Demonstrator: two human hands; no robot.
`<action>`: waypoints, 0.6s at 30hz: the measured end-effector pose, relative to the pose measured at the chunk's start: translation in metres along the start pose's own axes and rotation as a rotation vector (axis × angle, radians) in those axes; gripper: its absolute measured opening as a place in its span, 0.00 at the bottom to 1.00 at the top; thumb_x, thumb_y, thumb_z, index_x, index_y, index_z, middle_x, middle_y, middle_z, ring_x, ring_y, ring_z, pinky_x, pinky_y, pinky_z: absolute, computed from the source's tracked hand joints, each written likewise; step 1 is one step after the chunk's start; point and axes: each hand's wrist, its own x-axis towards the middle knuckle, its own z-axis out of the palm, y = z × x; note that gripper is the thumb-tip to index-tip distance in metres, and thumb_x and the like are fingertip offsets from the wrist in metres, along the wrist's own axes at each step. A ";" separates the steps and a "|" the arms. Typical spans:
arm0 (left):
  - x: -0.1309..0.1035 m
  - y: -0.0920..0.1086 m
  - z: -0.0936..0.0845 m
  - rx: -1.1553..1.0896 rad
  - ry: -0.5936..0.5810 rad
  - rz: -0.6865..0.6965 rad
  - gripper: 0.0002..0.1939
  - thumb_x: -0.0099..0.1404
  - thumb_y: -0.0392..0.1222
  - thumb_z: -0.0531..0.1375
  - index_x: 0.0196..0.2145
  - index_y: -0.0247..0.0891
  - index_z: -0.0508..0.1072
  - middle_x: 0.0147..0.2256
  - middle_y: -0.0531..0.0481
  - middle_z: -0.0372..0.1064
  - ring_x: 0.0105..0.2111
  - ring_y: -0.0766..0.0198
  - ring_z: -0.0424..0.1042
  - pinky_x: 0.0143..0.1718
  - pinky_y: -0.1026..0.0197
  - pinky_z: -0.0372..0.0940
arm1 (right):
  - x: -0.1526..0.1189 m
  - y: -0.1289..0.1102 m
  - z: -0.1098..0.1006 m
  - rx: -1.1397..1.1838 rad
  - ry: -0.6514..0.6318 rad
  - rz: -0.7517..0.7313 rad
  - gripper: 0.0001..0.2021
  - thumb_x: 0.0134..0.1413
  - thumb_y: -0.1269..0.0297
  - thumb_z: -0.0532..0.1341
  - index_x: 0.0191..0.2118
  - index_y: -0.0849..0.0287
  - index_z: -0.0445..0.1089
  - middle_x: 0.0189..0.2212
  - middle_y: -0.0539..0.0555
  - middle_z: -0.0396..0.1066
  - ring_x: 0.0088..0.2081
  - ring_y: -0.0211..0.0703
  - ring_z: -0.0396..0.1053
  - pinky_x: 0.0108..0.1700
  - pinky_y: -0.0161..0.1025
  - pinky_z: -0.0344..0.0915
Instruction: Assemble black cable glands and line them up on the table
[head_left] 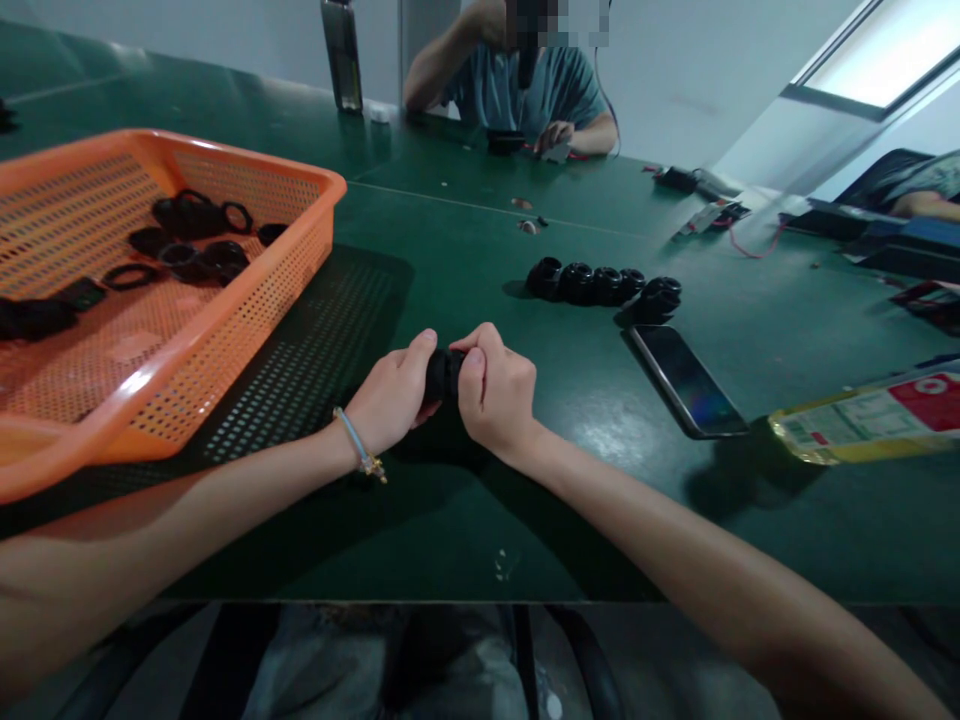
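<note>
Both hands grip a small black round part between them, just above the green table. My left hand, with a bracelet at the wrist, is closed on its left side, thumb on top. Around its right side curl the fingers of my right hand. Much of the part is hidden by the fingers, so its exact kind does not show. Several black ring-shaped parts stand in a row beyond my right hand. More black rings and caps lie loose in the orange basket to the left.
A phone and a yellow-capped bottle with a label lie on the right. Across the table sits a person near a dark bottle. Wires and small devices are at the far right.
</note>
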 end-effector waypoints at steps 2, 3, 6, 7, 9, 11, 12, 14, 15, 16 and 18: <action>0.010 0.002 -0.002 0.041 -0.055 -0.048 0.29 0.68 0.52 0.37 0.14 0.39 0.56 0.10 0.53 0.53 0.08 0.72 0.51 0.10 0.68 0.48 | 0.003 0.005 0.004 -0.033 0.025 -0.029 0.11 0.57 0.68 0.43 0.29 0.57 0.60 0.20 0.50 0.66 0.21 0.35 0.63 0.25 0.33 0.56; 0.016 0.002 -0.003 0.104 -0.071 -0.047 0.29 0.68 0.52 0.35 0.14 0.39 0.55 0.10 0.53 0.52 0.08 0.71 0.51 0.11 0.67 0.49 | 0.005 0.008 0.007 -0.050 0.035 -0.030 0.12 0.57 0.68 0.43 0.29 0.57 0.60 0.19 0.50 0.66 0.20 0.35 0.63 0.24 0.33 0.55; 0.035 0.001 -0.005 0.434 0.055 0.120 0.24 0.68 0.42 0.36 0.17 0.40 0.56 0.12 0.52 0.56 0.12 0.67 0.60 0.14 0.66 0.56 | 0.011 0.015 0.017 -0.097 0.048 0.032 0.12 0.56 0.68 0.42 0.28 0.57 0.60 0.18 0.49 0.64 0.19 0.36 0.61 0.23 0.34 0.53; 0.040 0.001 -0.005 0.493 0.097 0.162 0.19 0.66 0.39 0.39 0.19 0.39 0.58 0.14 0.51 0.59 0.15 0.65 0.65 0.17 0.65 0.59 | 0.013 0.016 0.020 -0.115 0.045 0.080 0.13 0.56 0.68 0.42 0.28 0.57 0.60 0.17 0.49 0.62 0.18 0.36 0.59 0.23 0.34 0.51; 0.048 0.003 -0.005 0.575 0.150 0.216 0.10 0.61 0.34 0.47 0.23 0.38 0.60 0.20 0.48 0.66 0.23 0.61 0.71 0.24 0.64 0.64 | 0.016 0.019 0.025 -0.133 0.043 0.176 0.13 0.56 0.68 0.41 0.29 0.56 0.60 0.16 0.48 0.59 0.18 0.37 0.58 0.23 0.35 0.50; 0.049 0.006 -0.004 0.640 0.176 0.252 0.05 0.54 0.29 0.52 0.28 0.37 0.62 0.28 0.45 0.71 0.32 0.56 0.73 0.32 0.60 0.67 | 0.018 0.020 0.027 -0.123 0.044 0.241 0.12 0.56 0.68 0.41 0.29 0.56 0.59 0.16 0.47 0.58 0.18 0.37 0.57 0.24 0.35 0.50; 0.048 0.008 -0.003 0.674 0.184 0.268 0.08 0.51 0.27 0.53 0.29 0.36 0.63 0.32 0.43 0.72 0.36 0.54 0.73 0.36 0.58 0.67 | 0.019 0.020 0.027 -0.112 0.044 0.259 0.12 0.56 0.68 0.41 0.28 0.56 0.58 0.16 0.47 0.57 0.18 0.37 0.56 0.25 0.35 0.50; 0.045 0.010 -0.002 0.730 0.192 0.289 0.12 0.48 0.25 0.54 0.32 0.34 0.64 0.36 0.40 0.72 0.40 0.50 0.72 0.42 0.54 0.66 | 0.018 0.018 0.025 -0.087 0.038 0.280 0.11 0.56 0.69 0.41 0.27 0.55 0.57 0.17 0.46 0.56 0.18 0.37 0.55 0.25 0.36 0.48; 0.042 0.010 -0.002 0.752 0.195 0.296 0.13 0.48 0.25 0.54 0.33 0.33 0.65 0.37 0.38 0.72 0.41 0.49 0.72 0.43 0.52 0.65 | 0.018 0.016 0.023 -0.077 0.034 0.288 0.11 0.55 0.69 0.42 0.27 0.55 0.56 0.17 0.46 0.55 0.18 0.37 0.54 0.25 0.36 0.48; 0.040 0.009 -0.002 0.768 0.201 0.302 0.13 0.49 0.25 0.53 0.34 0.32 0.65 0.38 0.37 0.72 0.42 0.48 0.72 0.44 0.51 0.65 | 0.018 0.015 0.022 -0.069 0.029 0.296 0.10 0.55 0.69 0.42 0.27 0.55 0.56 0.17 0.46 0.55 0.18 0.37 0.54 0.26 0.36 0.47; 0.037 0.007 -0.002 0.786 0.220 0.312 0.11 0.53 0.26 0.52 0.35 0.31 0.66 0.39 0.35 0.72 0.42 0.48 0.72 0.44 0.50 0.64 | 0.017 0.011 0.020 -0.053 0.020 0.312 0.10 0.54 0.69 0.42 0.27 0.55 0.55 0.17 0.46 0.55 0.19 0.37 0.53 0.26 0.36 0.46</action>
